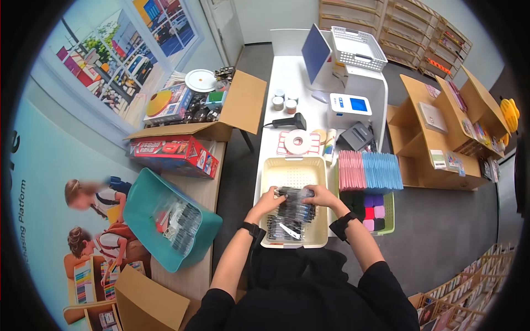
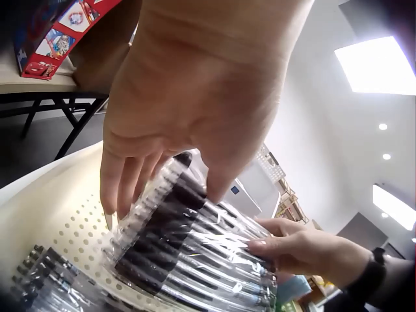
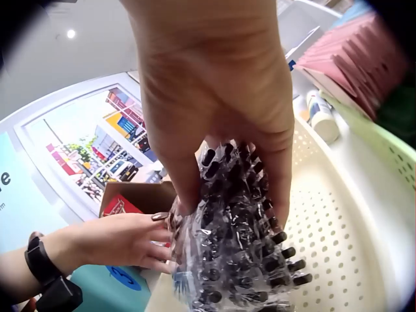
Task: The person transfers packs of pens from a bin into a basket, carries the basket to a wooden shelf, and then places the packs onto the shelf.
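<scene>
Both hands hold a clear-wrapped bundle of black-capped pens [image 1: 296,204] over a cream perforated basket [image 1: 322,237]. The left hand [image 1: 267,202] grips its left end, thumb on one side and fingers on the other in the left wrist view. At the opposite end, the right hand [image 1: 324,197] pinches it between thumb and fingers; the right wrist view shows the dark pen ends [image 3: 240,221] under the plastic. More wrapped pens [image 1: 282,229] lie in the basket below, with a white slip on them.
Left: a teal bin [image 1: 142,215] with wrapped items, a red toy box [image 1: 175,156] and an open carton [image 1: 246,102]. Right: a green basket [image 1: 390,215] with pink and blue packets [image 1: 382,170] beside it. Beyond: a tape roll [image 1: 298,142], a scanner [image 1: 290,122] and a label printer [image 1: 349,105].
</scene>
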### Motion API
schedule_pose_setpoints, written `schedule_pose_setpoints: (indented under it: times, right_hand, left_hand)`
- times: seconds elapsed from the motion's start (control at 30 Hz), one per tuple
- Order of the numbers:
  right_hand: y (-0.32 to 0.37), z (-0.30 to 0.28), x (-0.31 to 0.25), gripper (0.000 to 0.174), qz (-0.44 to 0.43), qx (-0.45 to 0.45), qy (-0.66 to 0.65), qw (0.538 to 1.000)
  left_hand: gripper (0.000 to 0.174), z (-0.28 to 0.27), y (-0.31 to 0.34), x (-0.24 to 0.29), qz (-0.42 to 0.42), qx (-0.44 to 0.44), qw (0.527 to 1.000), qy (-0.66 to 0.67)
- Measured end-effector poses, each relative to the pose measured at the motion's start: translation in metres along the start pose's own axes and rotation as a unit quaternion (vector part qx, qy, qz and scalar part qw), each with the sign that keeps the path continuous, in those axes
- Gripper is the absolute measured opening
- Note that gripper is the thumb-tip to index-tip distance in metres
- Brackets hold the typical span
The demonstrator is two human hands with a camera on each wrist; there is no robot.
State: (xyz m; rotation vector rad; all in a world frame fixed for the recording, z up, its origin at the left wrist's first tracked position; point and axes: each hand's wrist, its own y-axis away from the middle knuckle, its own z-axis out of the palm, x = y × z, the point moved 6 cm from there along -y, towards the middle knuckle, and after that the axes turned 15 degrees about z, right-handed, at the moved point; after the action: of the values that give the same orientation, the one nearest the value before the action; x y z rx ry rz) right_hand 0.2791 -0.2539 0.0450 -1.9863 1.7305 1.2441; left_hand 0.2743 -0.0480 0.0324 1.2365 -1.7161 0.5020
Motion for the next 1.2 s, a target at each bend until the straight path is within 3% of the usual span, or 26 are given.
schedule_pose_setpoints:
  times: [0.07,0.13,0.2,0.27,0.4,0.47,0.53,0.67,0.73,0.8,0.87,0.97,1.07,1.1,1.2]
  right_hand:
    - [-0.022,0.017,0.014,0.058,0.005,-0.036,0.008,0.999]
    - [-0.035,0.025,0.014,0.059,0.009,-0.076,0.02,0.997]
    - [-0.043,0.033,0.021,0.057,0.157,-0.179,-0.082,0.968]
    - [-0.059,0.048,0.026,0.057,0.149,-0.202,-0.083,0.964]
    - [-0.088,0.078,0.023,0.053,0.072,-0.181,-0.007,0.981]
    - [-0.087,0.078,0.009,0.049,0.023,-0.084,0.26,0.962]
    - [-0.085,0.083,0.009,0.046,0.035,-0.084,0.292,0.952]
    - [-0.07,0.074,-0.021,0.039,0.009,0.008,0.291,0.957]
    - [-0.061,0.06,-0.059,0.038,-0.102,0.113,0.221,0.963]
    - [-0.049,0.05,-0.101,0.033,-0.126,0.093,0.179,0.971]
    - [-0.038,0.043,-0.141,0.031,-0.188,0.069,0.071,0.977]
    - [-0.027,0.046,-0.181,0.028,-0.206,0.041,0.047,0.977]
    - [-0.017,0.056,-0.209,0.026,-0.23,0.003,0.021,0.973]
    - [-0.013,0.059,-0.217,0.025,-0.235,0.002,0.027,0.972]
    - [-0.003,0.066,-0.236,0.023,-0.231,-0.002,0.029,0.973]
  left_hand:
    - [0.061,-0.002,0.015,-0.013,0.039,0.027,0.995,-0.093]
    - [0.056,-0.025,0.046,0.016,0.109,0.09,0.975,-0.173]
    - [0.048,-0.052,0.076,0.04,0.122,0.135,0.976,-0.123]
    - [0.039,-0.083,0.108,0.062,0.124,0.196,0.971,-0.057]
    - [0.033,-0.153,0.17,0.089,0.104,0.308,0.94,-0.1]
    - [0.03,-0.183,0.2,0.073,0.071,0.356,0.924,-0.121]
    - [0.029,-0.207,0.222,0.068,0.043,0.361,0.921,-0.138]
    - [0.028,-0.242,0.257,0.019,-0.013,0.373,0.913,-0.164]
    - [0.031,-0.254,0.264,-0.025,-0.096,0.269,0.933,-0.221]
    - [0.039,-0.273,0.267,-0.074,-0.148,0.241,0.936,-0.208]
    - [0.048,-0.283,0.262,-0.111,-0.217,0.091,0.938,-0.255]
    - [0.054,-0.298,0.251,-0.142,-0.226,0.083,0.926,-0.29]
    - [0.061,-0.291,0.241,-0.171,-0.262,0.016,0.925,-0.276]
    - [0.059,-0.286,0.237,-0.197,-0.265,0.03,0.925,-0.269]
    - [0.044,-0.281,0.226,-0.169,-0.231,0.059,0.92,-0.311]
